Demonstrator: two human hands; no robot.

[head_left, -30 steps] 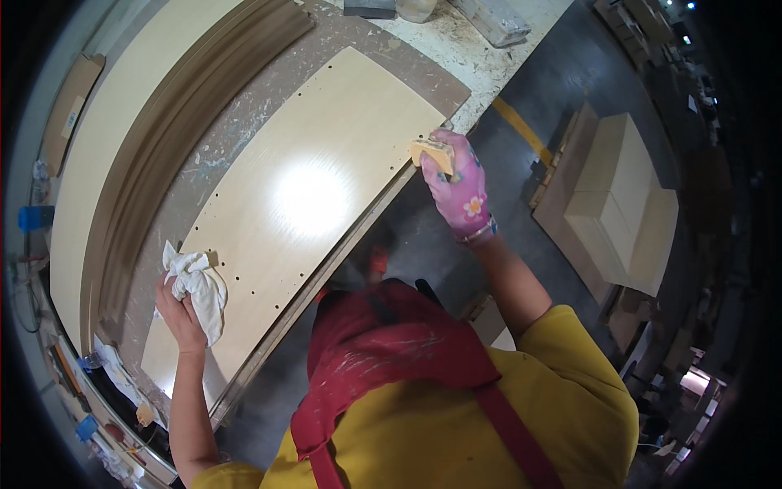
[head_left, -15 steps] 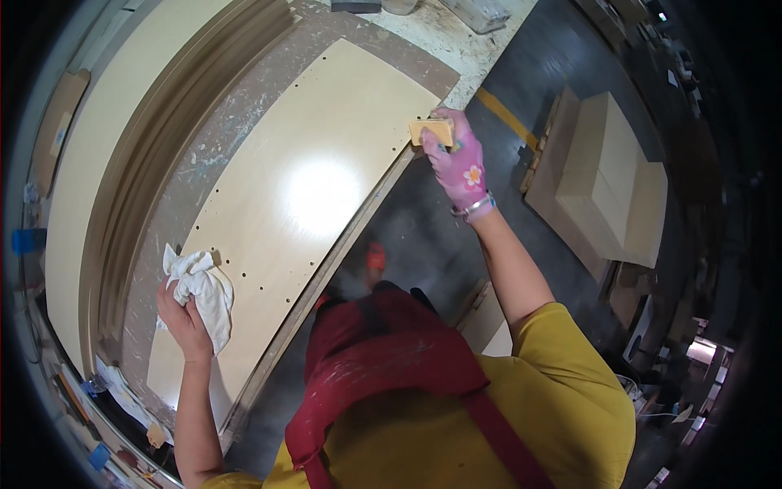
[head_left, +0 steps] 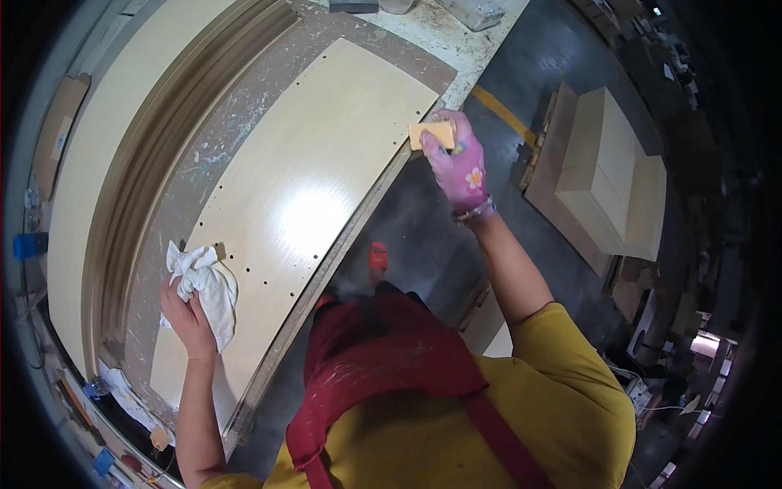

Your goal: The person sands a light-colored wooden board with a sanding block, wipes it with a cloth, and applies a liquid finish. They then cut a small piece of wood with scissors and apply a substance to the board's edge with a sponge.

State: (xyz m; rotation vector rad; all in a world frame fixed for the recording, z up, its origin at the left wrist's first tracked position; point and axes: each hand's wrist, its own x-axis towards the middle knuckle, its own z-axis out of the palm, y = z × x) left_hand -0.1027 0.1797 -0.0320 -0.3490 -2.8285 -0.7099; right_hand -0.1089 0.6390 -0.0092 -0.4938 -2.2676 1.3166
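A pale wooden panel (head_left: 285, 147) with small drilled holes lies across the worktable. My bare left hand (head_left: 189, 322) grips a bunched white cloth (head_left: 210, 295) resting on the panel's near left part. Its fingers are partly hidden behind the cloth. My right hand (head_left: 463, 167), in a pink glove with a flower print, pinches a yellowish block (head_left: 430, 136), which looks like a sanding sponge. The block is at the panel's right edge, near the far corner; whether it touches the edge I cannot tell.
A stack of curved boards (head_left: 155, 122) stands along the table's left side. Past the panel, the worktable (head_left: 432, 28) carries a dark block (head_left: 354, 6) and a clear container (head_left: 474, 12). Stacked cardboard-coloured sheets (head_left: 603, 171) are on the floor to the right.
The view has shifted slightly, and the panel sits a little differently in it. Both hands keep nearly the same places, still holding the cloth and the sanding sponge.
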